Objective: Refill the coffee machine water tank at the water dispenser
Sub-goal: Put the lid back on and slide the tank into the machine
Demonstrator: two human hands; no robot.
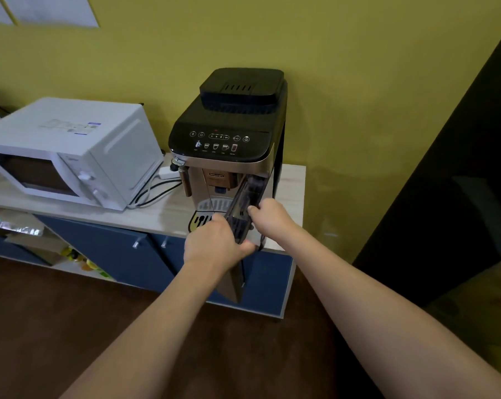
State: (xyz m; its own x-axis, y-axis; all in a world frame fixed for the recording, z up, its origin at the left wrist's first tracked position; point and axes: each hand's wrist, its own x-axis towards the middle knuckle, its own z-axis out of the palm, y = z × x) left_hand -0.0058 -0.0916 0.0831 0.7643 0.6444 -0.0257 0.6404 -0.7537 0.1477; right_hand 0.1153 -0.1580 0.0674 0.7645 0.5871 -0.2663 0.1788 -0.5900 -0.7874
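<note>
At frame centre both hands clasp the water tank (245, 208); left hand (214, 243) wraps its near end, right hand (269, 216) pinches its right edge; its long axis runs away toward the coffee machine (229, 131).

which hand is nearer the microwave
Left. The left hand grips the water tank on the side facing the microwave; the right hand holds the tank's far side.

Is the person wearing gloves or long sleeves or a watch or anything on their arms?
No. Both arms are bare all the way up as far as the picture shows, with no sleeves in view. The left hand and the right hand have no gloves, and no watch, bracelet or ring can be seen on either.
</note>
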